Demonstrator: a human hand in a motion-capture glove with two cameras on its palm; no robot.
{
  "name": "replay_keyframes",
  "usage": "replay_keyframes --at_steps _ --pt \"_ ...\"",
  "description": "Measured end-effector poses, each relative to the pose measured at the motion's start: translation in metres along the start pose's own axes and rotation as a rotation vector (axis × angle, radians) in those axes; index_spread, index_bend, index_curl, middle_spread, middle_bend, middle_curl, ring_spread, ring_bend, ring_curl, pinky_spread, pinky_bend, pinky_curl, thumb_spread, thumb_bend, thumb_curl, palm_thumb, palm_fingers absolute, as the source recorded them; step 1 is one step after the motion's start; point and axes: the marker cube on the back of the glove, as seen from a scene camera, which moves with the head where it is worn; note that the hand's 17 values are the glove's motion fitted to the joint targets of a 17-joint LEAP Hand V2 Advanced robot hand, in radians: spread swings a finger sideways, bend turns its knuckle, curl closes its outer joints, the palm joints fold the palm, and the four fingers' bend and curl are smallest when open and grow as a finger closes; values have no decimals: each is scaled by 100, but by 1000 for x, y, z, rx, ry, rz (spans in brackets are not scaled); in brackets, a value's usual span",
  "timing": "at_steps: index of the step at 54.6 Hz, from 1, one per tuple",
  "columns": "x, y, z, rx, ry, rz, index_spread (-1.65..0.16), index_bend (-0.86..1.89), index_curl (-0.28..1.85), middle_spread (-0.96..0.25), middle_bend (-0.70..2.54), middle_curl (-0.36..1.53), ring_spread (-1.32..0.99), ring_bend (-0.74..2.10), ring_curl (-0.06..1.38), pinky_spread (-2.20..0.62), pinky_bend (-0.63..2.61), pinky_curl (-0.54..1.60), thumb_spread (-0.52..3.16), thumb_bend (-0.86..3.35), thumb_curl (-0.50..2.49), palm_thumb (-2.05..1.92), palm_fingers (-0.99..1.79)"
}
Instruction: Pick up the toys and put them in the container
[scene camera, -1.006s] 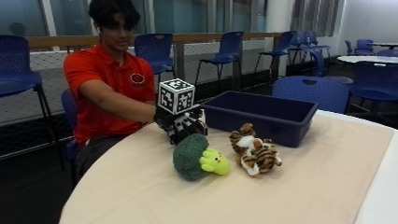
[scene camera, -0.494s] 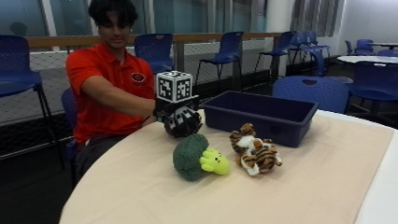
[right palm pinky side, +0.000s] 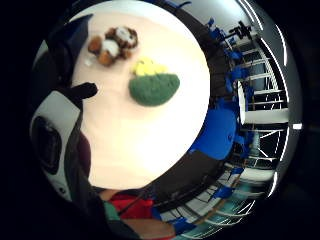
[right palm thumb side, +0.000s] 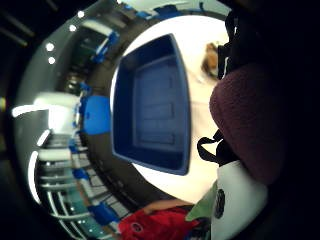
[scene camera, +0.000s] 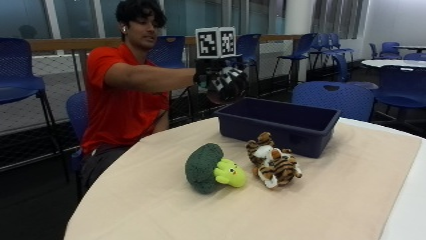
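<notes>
Where the cream-clothed round table (scene camera: 133, 205) comes nearest the camera, a green plush broccoli toy with a yellow-green face (scene camera: 213, 171) is seen lying on its side. An orange, black-striped plush tiger with white patches (scene camera: 273, 162) is laid just beside it, on the side away from the person. The two toys are close together, though whether they touch cannot be told. Both lie on the cloth, outside the container and just in front of it.

Behind them, a dark blue rectangular plastic container (scene camera: 266, 131) is set upright on the table, its long front wall turned towards the toys.

Beyond the container's end nearest the person, the black-gloved right hand (scene camera: 223, 80) is held up in the air, well above the rim and clear of the table. Its fingers are curled in around a dark maroon fuzzy plush toy (right palm thumb side: 250, 125), which is pressed close against the palm and fills much of the thumb-side palm view. Little of this toy's shape can be made out. From the palm, the container's inside is looked into at a slant.

Farthest back, the arm is stretched out from a seated person in a red short-sleeved shirt (scene camera: 123, 100).
</notes>
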Motion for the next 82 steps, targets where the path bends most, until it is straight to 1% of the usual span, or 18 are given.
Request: replay_keyframes --at_steps 8,17,22,27,32,34,36,37,39,40,42,45,49,57,63,72,77,82 --pt "-65 -40 -22 18 3 -78 -44 27 47 -49 45 57 -56 85 47 -46 93 39 60 13 87 76 97" --pt "-140 -75 -19 21 -32 -160 -45 26 54 -50 45 62 -56 85 50 -47 92 40 56 11 91 75 96" --pt "-165 -90 -9 24 -19 -179 -46 26 57 -50 44 64 -56 84 51 -46 91 41 54 9 94 74 95" --pt "-168 -100 6 27 23 -267 -47 25 61 -51 44 67 -56 84 52 -46 91 41 54 8 96 75 94" --pt "-166 -107 16 -34 -5 -164 -47 22 64 -51 41 69 -56 81 52 -47 91 41 55 6 97 73 86" --pt "-160 -106 23 -106 8 -228 -47 18 65 -51 37 68 -55 79 52 -47 94 42 58 5 97 71 77" --pt "-150 -102 30 -168 33 -331 -45 4 61 -47 25 65 -51 79 53 -44 106 46 74 1 94 61 50" --pt "-146 -100 32 -193 27 -359 -44 6 61 -43 15 62 -47 72 52 -38 106 47 81 -5 90 52 20" --pt "-141 -96 34 -227 -44 -343 -40 -2 58 -31 8 60 -33 59 52 -28 125 55 88 -13 81 35 -29" --pt "-139 -95 33 -233 -91 -316 -40 -2 55 -28 9 58 -30 56 51 -24 127 54 91 -12 79 32 -28" --pt "-130 -94 30 -221 -165 -274 -38 -3 47 -21 7 53 -21 38 44 -17 131 51 94 -16 72 14 -42" --pt "-103 -91 24 -173 -187 -245 -36 2 41 -15 7 48 -13 26 37 -9 131 49 98 -13 65 2 -42" --pt "-59 -88 21 -124 -111 -179 -34 5 35 -10 7 43 -6 19 33 -1 130 48 100 -10 58 -7 -37" --pt "57 -79 26 -73 7 13 -34 8 29 -7 9 36 2 17 31 7 125 44 102 -8 46 -9 -32" --pt "117 -72 39 -105 13 117 -33 9 26 -6 10 32 5 16 30 10 124 42 103 -8 40 -10 -30" --pt "174 -59 74 -174 -2 183 -34 11 23 -5 10 28 7 15 28 13 123 40 101 -8 33 -10 -29" --pt "185 -58 92 -199 -47 175 -34 10 22 -5 9 25 7 15 27 13 126 40 100 -8 30 -10 -28" --pt "185 -59 117 -298 -115 173 -33 10 21 -4 10 24 8 15 26 13 126 40 100 -8 28 -9 -29"
